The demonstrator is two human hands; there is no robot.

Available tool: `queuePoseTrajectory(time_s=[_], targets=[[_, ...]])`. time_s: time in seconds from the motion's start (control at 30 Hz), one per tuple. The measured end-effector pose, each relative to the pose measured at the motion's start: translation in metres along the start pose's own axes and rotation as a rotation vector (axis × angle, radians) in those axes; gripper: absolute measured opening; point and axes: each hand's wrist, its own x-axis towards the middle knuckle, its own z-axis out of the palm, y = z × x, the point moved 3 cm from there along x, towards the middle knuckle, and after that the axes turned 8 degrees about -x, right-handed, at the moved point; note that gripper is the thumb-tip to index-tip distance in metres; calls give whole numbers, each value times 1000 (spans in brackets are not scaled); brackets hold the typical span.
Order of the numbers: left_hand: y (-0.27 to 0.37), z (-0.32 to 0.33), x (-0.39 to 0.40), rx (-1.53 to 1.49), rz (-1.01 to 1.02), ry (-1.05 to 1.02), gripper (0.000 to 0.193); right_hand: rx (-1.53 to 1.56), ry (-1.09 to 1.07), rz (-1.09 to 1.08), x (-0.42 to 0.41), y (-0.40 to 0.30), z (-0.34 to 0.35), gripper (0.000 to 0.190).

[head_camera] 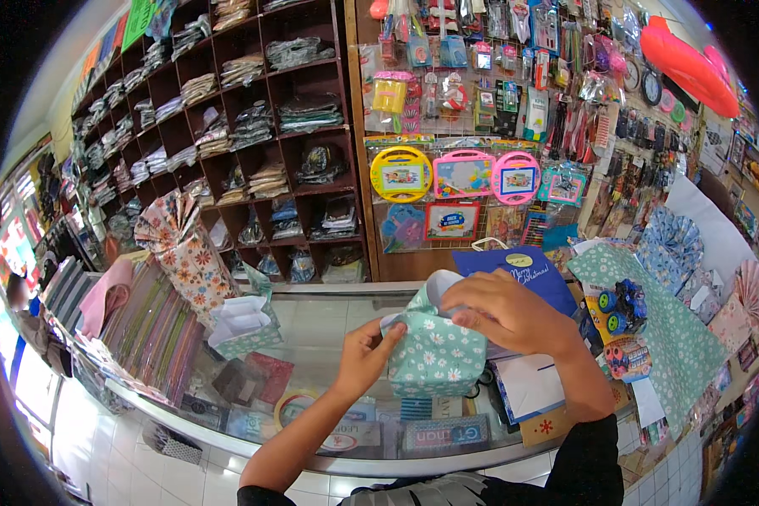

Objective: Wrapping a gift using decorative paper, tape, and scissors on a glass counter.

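A box-shaped parcel in green daisy-print wrapping paper point(439, 357) stands on the glass counter before me, its paper rising in folds at the top. My left hand point(373, 348) pinches the paper at the upper left edge between thumb and fingers. Over the top right, my right hand point(506, 310) is bent on the raised paper, its fingertips partly hidden inside the fold. Black scissors point(481, 382) lie partly hidden beside the parcel. A roll of tape point(294, 408) shows near my left forearm. More daisy-print paper point(677, 341) lies at the right.
A smaller daisy-print piece with white paper point(243, 322) and a tall flower-print parcel point(186, 253) stand left. Right are a blue gift bag point(544, 278), a boxed toy truck point(623, 307) and fan-folded parcels point(670, 243). A person point(35, 322) is at the far left.
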Motion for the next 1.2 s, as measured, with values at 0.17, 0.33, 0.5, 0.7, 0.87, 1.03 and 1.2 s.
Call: queuePoseTrajectory(time_s=[0.17, 0.33, 0.5, 0.7, 0.87, 1.03, 1.2], targets=[[-3, 3, 4, -180, -2, 28, 17, -40, 149, -142, 37, 17, -7, 20], [-14, -3, 11, -270, 149, -55, 14, -26, -189, -196, 74, 32, 9, 28], [-23, -11, 15, -114, 73, -40, 8, -26, -425, -118, 84, 54, 19, 22], [-33, -2, 35, 12, 184, 29, 20, 38, -436, -22, 72, 62, 15, 21], [-39, -3, 37, -3, 41, -99, 21, 88, -417, -63, 76, 65, 17, 21], [-29, -7, 16, 45, 70, 42, 20, 159, -71, -123, 79, 46, -5, 22], [-26, -33, -5, 3, 171, 166, 17, 65, 46, -253, 18, -36, 17, 17]])
